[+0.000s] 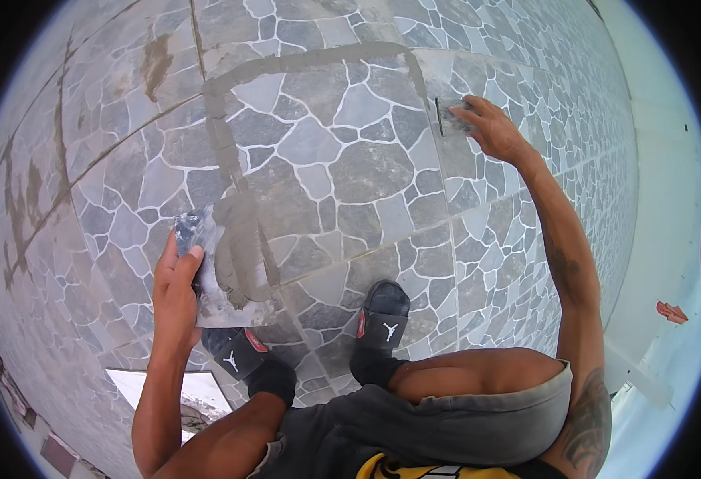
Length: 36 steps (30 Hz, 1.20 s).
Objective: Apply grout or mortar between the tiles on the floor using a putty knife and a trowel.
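Closed with the thumb on top, my left hand (179, 275) grips a flat rectangular metal plate (207, 307) smeared with grout. A thick heap of wet grey grout (239, 251) lies on it. Farther off to the right, my right hand (494, 128) is closed on a small flat scraper (454, 118), its thin dark edge standing against the floor tile beside a joint. Wet grout strips (318, 60) run along the far and left joints of a stone-patterned tile (370, 172) between my hands.
My feet, in black slide sandals (386, 311) and dark socks, rest on the tiles close to me. A white-and-grey sheet or panel (199, 391) lies by my left leg. Bare joints (127, 144) and brown stains (156, 68) mark the left side. A pale wall (662, 160) rises at right.
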Motion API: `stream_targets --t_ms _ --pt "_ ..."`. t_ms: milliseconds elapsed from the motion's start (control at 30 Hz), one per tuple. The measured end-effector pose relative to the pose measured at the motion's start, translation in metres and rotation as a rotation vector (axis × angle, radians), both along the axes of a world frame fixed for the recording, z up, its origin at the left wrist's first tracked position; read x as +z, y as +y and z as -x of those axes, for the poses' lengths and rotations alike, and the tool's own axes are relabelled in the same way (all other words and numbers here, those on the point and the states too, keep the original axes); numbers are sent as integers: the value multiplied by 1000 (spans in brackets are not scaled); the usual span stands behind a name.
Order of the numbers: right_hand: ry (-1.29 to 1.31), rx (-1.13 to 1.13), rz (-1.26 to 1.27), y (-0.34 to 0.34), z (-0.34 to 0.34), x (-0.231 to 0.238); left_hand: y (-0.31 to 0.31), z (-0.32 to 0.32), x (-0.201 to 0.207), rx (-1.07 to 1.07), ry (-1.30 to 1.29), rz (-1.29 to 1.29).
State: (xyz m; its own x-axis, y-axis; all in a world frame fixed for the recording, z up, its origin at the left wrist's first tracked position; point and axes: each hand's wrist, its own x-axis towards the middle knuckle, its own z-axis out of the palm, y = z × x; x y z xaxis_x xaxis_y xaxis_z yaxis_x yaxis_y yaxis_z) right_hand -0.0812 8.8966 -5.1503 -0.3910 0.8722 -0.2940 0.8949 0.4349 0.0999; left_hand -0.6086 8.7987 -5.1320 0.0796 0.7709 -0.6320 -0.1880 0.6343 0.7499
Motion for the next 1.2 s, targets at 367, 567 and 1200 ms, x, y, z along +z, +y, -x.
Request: stream_targets --t_ms 367,567,1200 --pt "-185 53 18 18 -40 -27 0 -27 -9 -52 34 7" --pt "-88 89 -100 33 -37 -42 3 -30 -25 -51 16 45" --pt "-279 157 -60 -35 -52 -37 -11 -46 -27 -49 -24 66"
